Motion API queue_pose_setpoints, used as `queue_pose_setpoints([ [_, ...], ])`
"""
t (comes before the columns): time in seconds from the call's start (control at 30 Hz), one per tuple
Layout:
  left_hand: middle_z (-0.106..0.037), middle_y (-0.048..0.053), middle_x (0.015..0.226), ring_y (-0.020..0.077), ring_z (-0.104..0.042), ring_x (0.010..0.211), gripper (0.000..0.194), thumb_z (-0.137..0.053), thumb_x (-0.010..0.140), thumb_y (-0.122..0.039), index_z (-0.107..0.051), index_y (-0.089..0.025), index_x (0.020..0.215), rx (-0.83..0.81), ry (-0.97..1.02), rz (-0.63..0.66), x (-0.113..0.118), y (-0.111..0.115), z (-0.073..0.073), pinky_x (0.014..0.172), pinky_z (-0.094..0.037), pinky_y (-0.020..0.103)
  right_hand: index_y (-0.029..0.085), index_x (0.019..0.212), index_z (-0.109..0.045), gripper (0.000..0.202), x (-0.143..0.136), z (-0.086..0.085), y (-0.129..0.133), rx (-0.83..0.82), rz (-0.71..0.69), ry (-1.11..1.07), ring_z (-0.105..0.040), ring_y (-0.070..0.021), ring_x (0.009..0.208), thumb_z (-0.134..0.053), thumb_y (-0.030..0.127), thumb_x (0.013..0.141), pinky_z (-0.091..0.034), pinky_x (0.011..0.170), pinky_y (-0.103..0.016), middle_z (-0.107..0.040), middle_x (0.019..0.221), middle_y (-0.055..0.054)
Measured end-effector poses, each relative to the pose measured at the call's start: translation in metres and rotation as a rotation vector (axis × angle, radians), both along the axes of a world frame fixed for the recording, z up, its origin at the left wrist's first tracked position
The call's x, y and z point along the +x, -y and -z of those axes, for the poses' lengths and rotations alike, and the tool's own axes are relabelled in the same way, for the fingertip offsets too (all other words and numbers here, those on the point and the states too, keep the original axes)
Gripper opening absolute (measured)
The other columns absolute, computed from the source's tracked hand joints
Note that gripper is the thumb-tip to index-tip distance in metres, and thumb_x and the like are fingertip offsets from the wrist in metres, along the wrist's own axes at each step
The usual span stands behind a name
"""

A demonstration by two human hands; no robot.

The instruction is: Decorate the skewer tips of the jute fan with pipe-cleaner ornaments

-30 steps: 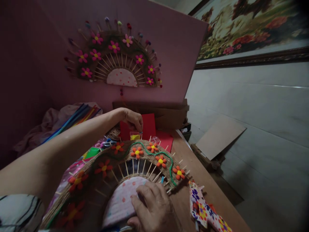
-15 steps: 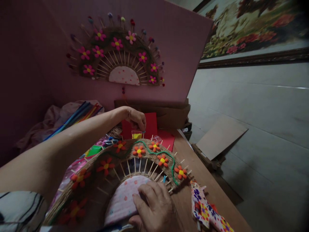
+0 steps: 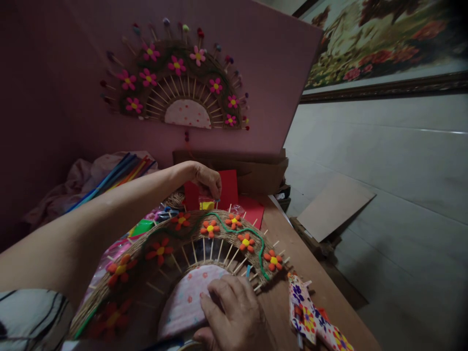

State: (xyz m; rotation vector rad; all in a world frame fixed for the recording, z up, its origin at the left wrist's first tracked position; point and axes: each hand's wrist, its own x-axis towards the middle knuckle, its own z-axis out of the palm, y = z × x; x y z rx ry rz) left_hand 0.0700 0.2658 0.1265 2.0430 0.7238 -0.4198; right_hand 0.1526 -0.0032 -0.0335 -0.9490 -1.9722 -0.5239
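Pink-spotted cloth (image 3: 186, 298) lies beneath the right hand (image 3: 234, 309), fingers loosely bent.

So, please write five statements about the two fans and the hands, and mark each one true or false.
1. The right hand rests on the pale cloth of the near fan. True.
2. The near fan has pink flowers. False: its flowers are orange with yellow centres.
3. The left hand is beyond the near fan's curved band. True.
4. The back fan has bare stick ends only. False: many carry small coloured balls.
5. Both hands touch the back fan. False: neither does.
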Motion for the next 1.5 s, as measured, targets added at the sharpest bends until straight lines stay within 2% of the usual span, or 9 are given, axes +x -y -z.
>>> queue_pose_setpoints([
  [0.3, -0.059, -0.001, 0.047, 0.0087, -0.048, 0.042, 0.011, -0.07, 0.058, -0.025, -0.065, -0.016, 0.06, -0.012, 0.026, -0.042, -0.002, 0.004, 0.001, 0.044, -0.037, 0.019, 0.015, 0.089, -0.061, 0.046, 0.001, 0.001, 0.0, -0.014, 0.002, 0.039, -0.049, -0.0219, 0.079, -0.031, 0.05, 0.09, -0.039, 0.065, -0.036, -0.058, 0.084, -0.009],
  [0.43, -0.06, -0.001, 0.05, 0.0097, -0.051, 0.045, 0.011, -0.071, 0.057, -0.024, -0.066, -0.016, 0.062, -0.015, 0.046, -0.062, -0.003, 0.002, 0.004, 0.047, -0.041, 0.021, 0.014, 0.089, -0.061, 0.048, 0.001, 0.002, 0.001, -0.019, -0.009, 0.028, -0.05, -0.0222, 0.08, -0.026, 0.048, 0.092, -0.038, 0.066, -0.037, -0.057, 0.085, -0.009],
  [0.77, -0.062, -0.001, 0.054, 0.009, -0.051, 0.047, 0.011, -0.068, 0.059, -0.025, -0.066, -0.016, 0.065, -0.014, 0.105, -0.112, -0.012, 0.005, 0.004, 0.05, -0.042, 0.021, 0.014, 0.09, -0.06, 0.047, 0.001, -0.001, 0.003, -0.065, -0.033, 0.037, -0.049, -0.0223, 0.079, -0.027, 0.047, 0.092, -0.038, 0.066, -0.037, -0.057, 0.084, -0.009],
  [1.1, -0.061, 0.0, 0.051, 0.0098, -0.052, 0.044, 0.013, -0.069, 0.056, -0.024, -0.065, -0.014, 0.064, 0.061, 0.207, -0.192, -0.018, 0.019, 0.006, 0.044, -0.039, 0.02, 0.015, 0.091, -0.059, 0.037, 0.002, -0.008, 0.005, -0.165, -0.047, 0.053, -0.049, -0.0219, 0.08, -0.041, 0.047, 0.089, -0.038, 0.068, -0.037, -0.057, 0.086, -0.008],
  [1.27, -0.057, -0.001, 0.049, 0.0079, -0.047, 0.041, 0.016, -0.07, 0.054, -0.023, -0.066, -0.012, 0.064, 0.209, 0.307, -0.295, -0.024, 0.027, 0.0, 0.042, -0.035, 0.019, 0.015, 0.094, -0.059, 0.027, 0.005, -0.014, 0.012, -0.255, -0.065, 0.06, -0.049, -0.0228, 0.083, -0.049, 0.038, 0.085, -0.039, 0.07, -0.038, -0.058, 0.09, -0.009],
  [1.37, -0.05, -0.004, 0.045, 0.0056, -0.039, 0.04, 0.016, -0.068, 0.058, -0.025, -0.064, -0.011, 0.065, 0.362, 0.409, -0.405, -0.029, 0.041, -0.008, 0.04, -0.028, 0.019, 0.015, 0.095, -0.06, 0.021, 0.01, -0.027, 0.014, -0.258, -0.075, 0.023, -0.049, -0.0221, 0.085, -0.048, 0.029, 0.086, -0.038, 0.072, -0.038, -0.059, 0.093, -0.009],
  [1.47, -0.045, -0.006, 0.045, 0.0047, -0.035, 0.043, 0.016, -0.064, 0.065, -0.027, -0.06, -0.011, 0.065, 0.591, 0.527, -0.537, -0.033, 0.07, -0.01, 0.043, -0.023, 0.019, 0.016, 0.091, -0.062, 0.018, 0.021, -0.05, 0.004, -0.222, -0.005, -0.085, -0.05, -0.0193, 0.083, -0.045, 0.019, 0.087, -0.038, 0.073, -0.035, -0.06, 0.089, -0.007],
  [1.5, -0.046, -0.004, 0.047, 0.0053, -0.036, 0.046, 0.02, -0.061, 0.068, -0.03, -0.06, -0.011, 0.062, 0.788, 0.579, -0.605, -0.034, 0.083, -0.009, 0.044, -0.024, 0.02, 0.016, 0.09, -0.063, 0.019, 0.025, -0.059, -0.004, -0.216, 0.035, -0.124, -0.05, -0.0189, 0.083, -0.044, 0.018, 0.087, -0.038, 0.074, -0.035, -0.061, 0.087, -0.007],
])
